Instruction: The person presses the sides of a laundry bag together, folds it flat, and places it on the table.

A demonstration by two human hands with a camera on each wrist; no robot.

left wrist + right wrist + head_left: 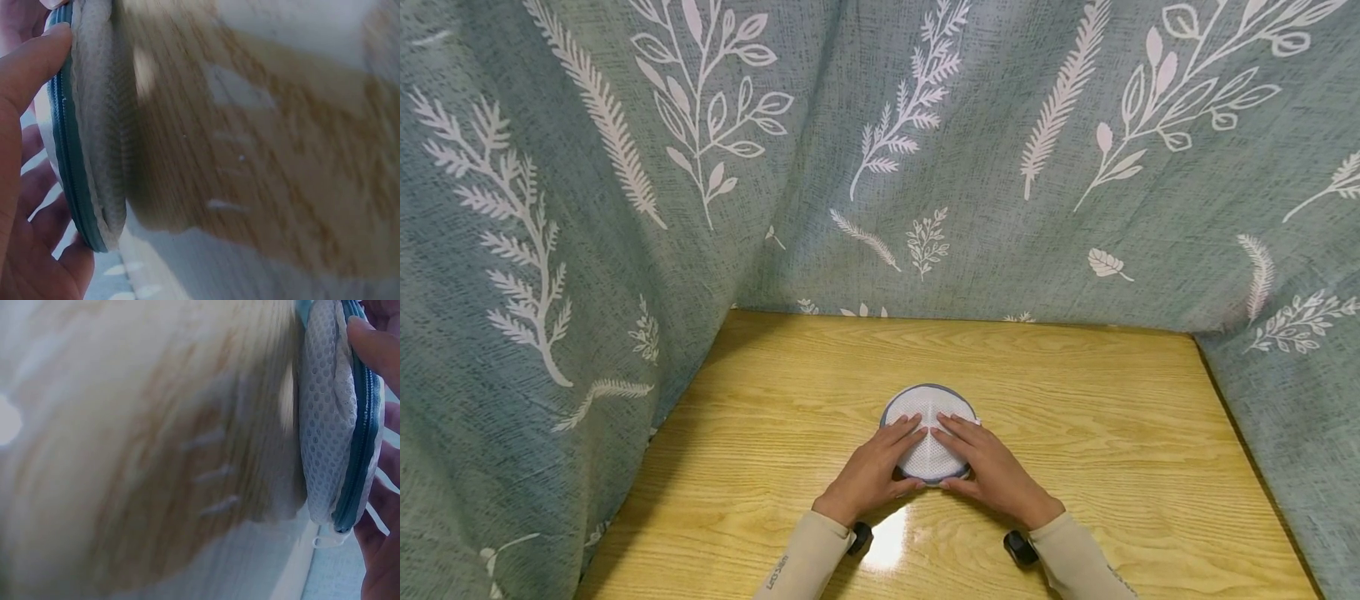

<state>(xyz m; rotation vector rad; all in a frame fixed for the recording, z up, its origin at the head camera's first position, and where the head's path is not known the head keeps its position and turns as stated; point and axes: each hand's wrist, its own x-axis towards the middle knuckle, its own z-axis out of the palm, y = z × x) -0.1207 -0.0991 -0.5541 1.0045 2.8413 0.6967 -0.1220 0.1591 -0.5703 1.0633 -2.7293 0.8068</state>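
Note:
A round, domed mesh laundry bag point(928, 456), white with a blue-teal zipper round its rim, sits low over the table in the head view. My left hand point(874, 468) holds its left side, fingers spread over the white top and thumb at the near edge. On the opposite side my right hand point(1000, 471) grips it the same way, the two thumbs almost meeting. The left wrist view has the thumb pressed on the zipper point(65, 125). In the right wrist view the other thumb touches the zipper point(361, 447), and a small white loop point(330, 540) hangs at its end.
The wood-grain table point(790, 392) extends around the bag. Blue-green curtains point(820, 150) with white leaf prints hang along its back, left and right sides. A dark wrist device point(1020, 548) sits below the right hand, by the beige sleeve.

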